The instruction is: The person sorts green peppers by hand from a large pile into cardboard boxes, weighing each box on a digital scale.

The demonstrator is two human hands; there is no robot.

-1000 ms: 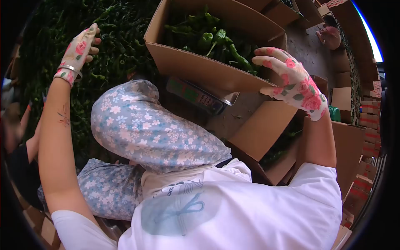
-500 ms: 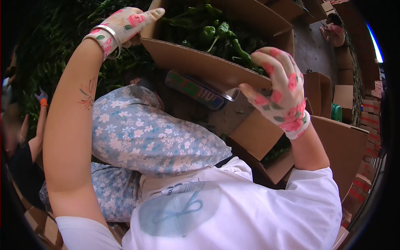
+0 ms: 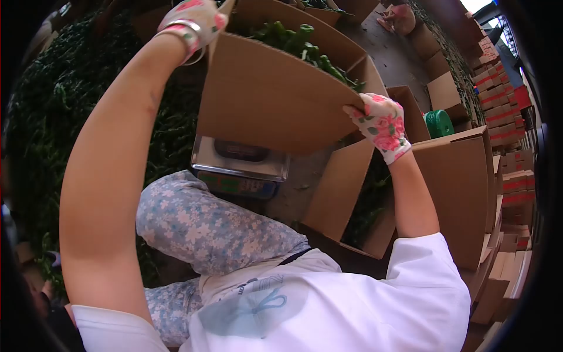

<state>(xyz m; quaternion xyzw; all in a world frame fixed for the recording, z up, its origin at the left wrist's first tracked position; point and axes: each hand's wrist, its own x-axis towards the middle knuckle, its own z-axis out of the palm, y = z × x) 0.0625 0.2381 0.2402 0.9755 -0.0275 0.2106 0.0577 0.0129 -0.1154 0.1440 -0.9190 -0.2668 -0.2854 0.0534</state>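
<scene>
An open cardboard box [image 3: 270, 97] of green peppers [image 3: 299, 44] is raised and tilted in front of me, between my two floral gloves. My left hand [image 3: 193, 23] is closed at the box's upper left corner, its fingertips partly hidden. At the right corner, my right hand [image 3: 381, 120] grips the rim with the thumb on the near wall. Below the box, a scale [image 3: 237, 167] with a metal platform shows, part of its top covered by the box.
Heaped green peppers [image 3: 64, 100] cover the ground on the left. Beside my right arm stand another open box [image 3: 334, 193] with green contents and a large carton [image 3: 451, 193]. A green roll [image 3: 438, 124] lies behind. Stacked cartons [image 3: 498, 100] line the right; a person [image 3: 399, 19] crouches far back.
My right hand, open above the box before, has closed on its rim. The box has risen and tilted, uncovering more of the scale's platform. My view has shifted.
</scene>
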